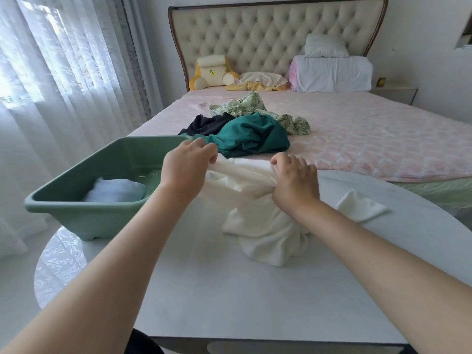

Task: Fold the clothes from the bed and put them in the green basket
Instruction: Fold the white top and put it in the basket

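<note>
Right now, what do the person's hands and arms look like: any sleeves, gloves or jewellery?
The left hand and right hand are bare: no gloves, rings, watch or bracelets show. No sleeve shows on either arm up to the frame edge.

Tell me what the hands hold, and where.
The left hand and right hand each grip the white garment at its bunched top edge.

No readable text; the small mark [211,71] on the yellow plush [200,81] is illegible.
</note>
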Available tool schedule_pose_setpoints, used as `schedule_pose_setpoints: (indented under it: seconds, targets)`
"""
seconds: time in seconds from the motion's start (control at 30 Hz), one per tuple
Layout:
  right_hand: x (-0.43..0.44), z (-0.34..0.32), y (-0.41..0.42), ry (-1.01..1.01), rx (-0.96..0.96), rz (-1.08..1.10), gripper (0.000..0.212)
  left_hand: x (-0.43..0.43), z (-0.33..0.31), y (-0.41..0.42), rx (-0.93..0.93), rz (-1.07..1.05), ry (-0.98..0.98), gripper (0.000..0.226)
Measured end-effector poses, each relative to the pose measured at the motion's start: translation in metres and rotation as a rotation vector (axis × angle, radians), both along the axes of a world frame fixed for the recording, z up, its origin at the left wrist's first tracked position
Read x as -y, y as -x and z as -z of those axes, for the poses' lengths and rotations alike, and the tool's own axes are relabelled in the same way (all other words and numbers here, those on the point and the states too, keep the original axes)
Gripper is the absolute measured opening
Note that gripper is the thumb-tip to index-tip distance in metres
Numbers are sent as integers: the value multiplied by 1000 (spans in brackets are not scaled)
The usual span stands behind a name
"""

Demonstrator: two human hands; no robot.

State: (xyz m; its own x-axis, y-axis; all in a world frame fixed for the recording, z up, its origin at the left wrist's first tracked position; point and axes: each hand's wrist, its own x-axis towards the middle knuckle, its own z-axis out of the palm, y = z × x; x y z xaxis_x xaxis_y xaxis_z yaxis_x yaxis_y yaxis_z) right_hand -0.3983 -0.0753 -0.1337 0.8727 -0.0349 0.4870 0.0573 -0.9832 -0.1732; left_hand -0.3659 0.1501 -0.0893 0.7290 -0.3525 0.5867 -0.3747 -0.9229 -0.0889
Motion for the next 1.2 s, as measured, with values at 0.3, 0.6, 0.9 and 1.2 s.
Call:
schedule_pose_setpoints:
  seconds: [0.3,0.6,0.9,1.2]
  targets:
    - [5,6,10,38,-323,-306,7,15,36,-2,-731,-120,-620,45]
    - [-7,0,8,-743,-439,-423,29,24,25,2,-1066,-159,-328,40]
    - [25,31,-18,-30,-790,-194,31,52,65,-17,-813,2,239,38]
    - [34,54,-63,60,-661,-153,70,61,70,-37,-461,155,8,61]
